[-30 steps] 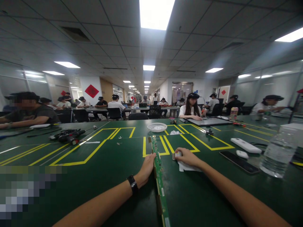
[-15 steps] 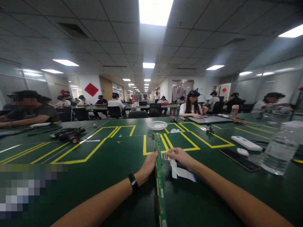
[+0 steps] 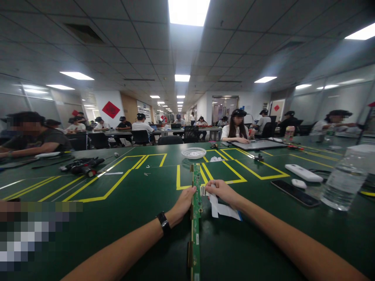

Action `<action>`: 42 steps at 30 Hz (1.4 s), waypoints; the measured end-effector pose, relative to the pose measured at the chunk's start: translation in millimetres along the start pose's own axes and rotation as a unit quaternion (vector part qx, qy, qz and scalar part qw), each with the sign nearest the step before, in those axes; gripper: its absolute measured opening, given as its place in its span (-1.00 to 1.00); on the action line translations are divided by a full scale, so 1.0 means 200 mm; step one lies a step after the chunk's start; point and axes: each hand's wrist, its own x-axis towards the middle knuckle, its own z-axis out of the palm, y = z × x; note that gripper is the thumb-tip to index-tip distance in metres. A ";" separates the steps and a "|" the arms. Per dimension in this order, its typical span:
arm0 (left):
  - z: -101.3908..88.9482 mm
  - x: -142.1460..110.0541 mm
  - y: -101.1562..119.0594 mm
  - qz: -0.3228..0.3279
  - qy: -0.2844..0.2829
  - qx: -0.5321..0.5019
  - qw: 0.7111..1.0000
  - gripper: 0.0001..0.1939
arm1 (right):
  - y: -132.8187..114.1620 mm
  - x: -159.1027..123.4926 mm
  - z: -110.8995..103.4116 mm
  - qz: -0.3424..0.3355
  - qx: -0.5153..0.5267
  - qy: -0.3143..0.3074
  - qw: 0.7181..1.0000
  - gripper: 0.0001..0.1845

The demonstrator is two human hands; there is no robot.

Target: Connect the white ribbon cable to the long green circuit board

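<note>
A long, narrow green circuit board (image 3: 197, 226) stretches away from me down the middle of the view. My left hand (image 3: 183, 203), with a black watch on its wrist, grips the board's left edge, the thumb on top. To the right of the board, my right hand (image 3: 221, 191) pinches a white flat ribbon cable (image 3: 224, 210) by its connector end. That end is right beside the board's right edge; I cannot tell whether they touch. The cable's folded tail hangs below the hand and ends in a blue strip.
Ahead on the green table (image 3: 117, 238) are a round white basket (image 3: 193, 153) and crumpled white scraps (image 3: 216, 159). A power tool (image 3: 83, 167) lies left. At right are a phone (image 3: 294, 192), a white power bank (image 3: 303, 173) and a water bottle (image 3: 341, 183). A person sits across the table.
My right hand has brought the cable's connector end slightly left, closer to the board. The left hand keeps its grip. The whole view has shifted a little.
</note>
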 end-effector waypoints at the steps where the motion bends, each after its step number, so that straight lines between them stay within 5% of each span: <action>1: 0.00 0.00 0.00 -0.002 -0.002 -0.001 1.000 -0.59 | 0.00 0.00 0.00 0.001 -0.004 -0.001 1.000 -0.66; 13: 0.01 0.00 -0.01 -0.030 -0.021 0.009 0.999 -0.55 | 0.00 0.00 0.01 -0.015 -0.052 0.000 0.999 -0.69; 25: 0.00 0.00 -0.03 0.008 -0.053 0.072 0.996 -0.54 | -0.09 -0.05 0.03 0.034 0.017 -0.025 0.999 -0.74; 36: 0.01 -0.01 0.01 -0.003 -0.084 0.079 0.993 -0.52 | -0.03 -0.03 0.01 0.027 0.029 -0.057 0.998 -0.69; 42: -0.01 0.03 -0.04 0.032 -0.017 0.145 0.989 -0.46 | 0.01 0.01 -0.06 0.045 0.008 -0.001 0.999 -0.69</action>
